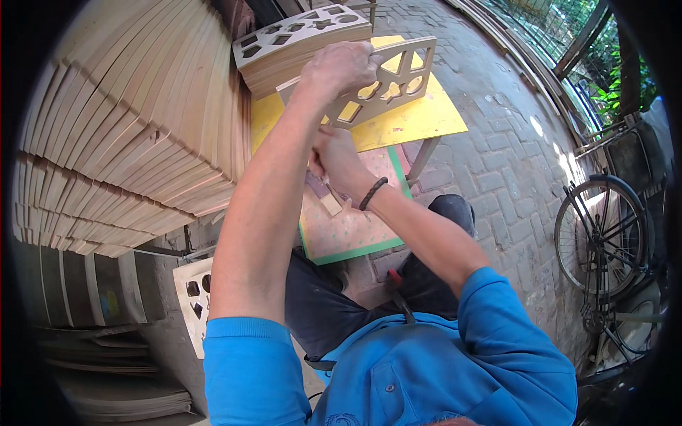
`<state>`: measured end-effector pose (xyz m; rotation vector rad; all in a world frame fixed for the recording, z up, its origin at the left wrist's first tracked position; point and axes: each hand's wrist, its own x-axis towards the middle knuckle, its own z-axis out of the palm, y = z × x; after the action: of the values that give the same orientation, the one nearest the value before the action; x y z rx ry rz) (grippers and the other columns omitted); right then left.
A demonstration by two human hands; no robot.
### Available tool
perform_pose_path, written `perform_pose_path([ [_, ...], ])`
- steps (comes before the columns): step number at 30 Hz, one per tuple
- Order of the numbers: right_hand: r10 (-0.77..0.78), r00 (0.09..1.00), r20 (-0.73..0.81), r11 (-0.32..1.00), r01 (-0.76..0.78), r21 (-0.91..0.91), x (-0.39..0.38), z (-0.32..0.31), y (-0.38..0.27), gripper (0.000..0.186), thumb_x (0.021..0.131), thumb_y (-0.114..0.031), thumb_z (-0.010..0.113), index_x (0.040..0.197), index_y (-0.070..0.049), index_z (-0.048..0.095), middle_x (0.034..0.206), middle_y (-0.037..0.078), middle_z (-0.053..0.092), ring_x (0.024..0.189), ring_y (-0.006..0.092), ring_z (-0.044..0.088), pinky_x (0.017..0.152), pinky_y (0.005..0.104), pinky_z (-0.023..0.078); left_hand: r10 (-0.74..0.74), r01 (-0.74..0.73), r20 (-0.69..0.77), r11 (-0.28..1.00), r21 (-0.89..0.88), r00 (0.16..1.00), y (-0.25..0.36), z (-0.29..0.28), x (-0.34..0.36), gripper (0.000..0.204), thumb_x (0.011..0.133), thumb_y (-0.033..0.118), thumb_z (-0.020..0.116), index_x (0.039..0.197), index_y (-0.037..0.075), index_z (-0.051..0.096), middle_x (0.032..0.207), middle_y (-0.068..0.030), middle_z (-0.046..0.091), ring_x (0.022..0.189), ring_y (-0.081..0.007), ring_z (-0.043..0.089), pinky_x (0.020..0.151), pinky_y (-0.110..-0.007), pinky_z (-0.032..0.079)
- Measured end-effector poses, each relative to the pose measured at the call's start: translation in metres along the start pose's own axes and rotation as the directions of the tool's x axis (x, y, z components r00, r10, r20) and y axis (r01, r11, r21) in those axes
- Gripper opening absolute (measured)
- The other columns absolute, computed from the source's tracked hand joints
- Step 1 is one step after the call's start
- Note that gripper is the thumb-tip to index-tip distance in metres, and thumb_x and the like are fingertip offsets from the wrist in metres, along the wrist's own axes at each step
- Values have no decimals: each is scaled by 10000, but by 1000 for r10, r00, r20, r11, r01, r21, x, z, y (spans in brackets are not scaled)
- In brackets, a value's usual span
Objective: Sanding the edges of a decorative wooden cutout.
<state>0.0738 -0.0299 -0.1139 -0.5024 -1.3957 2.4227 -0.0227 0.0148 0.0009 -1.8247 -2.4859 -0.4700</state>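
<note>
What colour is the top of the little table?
The tabletop is yellow, as the head view shows.

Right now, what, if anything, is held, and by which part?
The left hand grips the cut-out wooden panel by its upper edge. Whether the right hand holds anything cannot be told.

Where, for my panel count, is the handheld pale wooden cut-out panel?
The panel is upper centre in the head view, in the left hand, by the yellow rectangular table.
</note>
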Motion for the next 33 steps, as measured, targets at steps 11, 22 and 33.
perform_pose_path([
  [11, -52, 975, -217, 767, 178, 616, 12, 15, 9, 119, 1020, -112, 546, 945, -27, 580, 667, 20, 542, 541, 156, 511, 508, 301, 434, 27, -26, -20, 999, 28, 999, 8, 0, -3, 431, 1022, 434, 492, 1125, 54, 665, 1077, -209, 719, 1063, -388, 668, 921, -505, 498],
  [22, -409, 792, 454, -420, 278, -864, -13, -37, -5, 335, 845, -77, 603, 1169, 9, 623, 826, 173, 716, 691, 331, 711, 583, 452, 519, 3, -3, -17, 1000, 2, 1000, 8, -2, -7, 441, 1016, 446, 504, 1090, 44, 668, 1075, -213, 715, 1071, -388, 662, 920, -508, 497],
  [33, -539, 734, 413, -379, 226, -897, -11, -96, -38, 358, 898, -89, 558, 1243, -34, 634, 819, 172, 697, 702, 343, 703, 599, 444, 526, -25, 25, -19, 1000, 9, 1000, 6, -5, -5, 452, 1004, 448, 505, 1079, 37, 677, 1080, -220, 715, 1073, -395, 664, 938, -511, 497],
])
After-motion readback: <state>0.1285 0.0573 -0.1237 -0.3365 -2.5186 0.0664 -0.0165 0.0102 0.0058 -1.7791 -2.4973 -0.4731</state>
